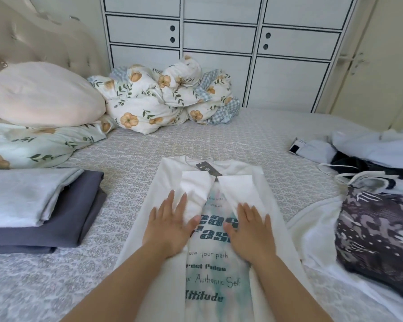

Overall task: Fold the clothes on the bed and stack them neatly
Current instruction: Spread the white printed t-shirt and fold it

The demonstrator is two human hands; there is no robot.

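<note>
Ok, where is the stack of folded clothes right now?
In the head view, the folded stack sits on the bed's left side, below the floral pillow, left of the white shirt.

White T-shirt (219, 275): hem runs off the bottom edge; print partly covered by the folded-in sleeves and by both hands, top lines too small to read. Left hand (170, 225) hides the start of the large teal words; right hand (251, 226) hides their ends. Fingertips slightly blurred. Dark tag (207, 168) at collar: lettering too small to tell. Folded stack (40, 205): cut by the left edge. Unfolded pile (377, 205): cut by the right edge, garments overlap, count unclear. Floral pillow (33, 145): partly under the pale cushion (42, 94).
</note>
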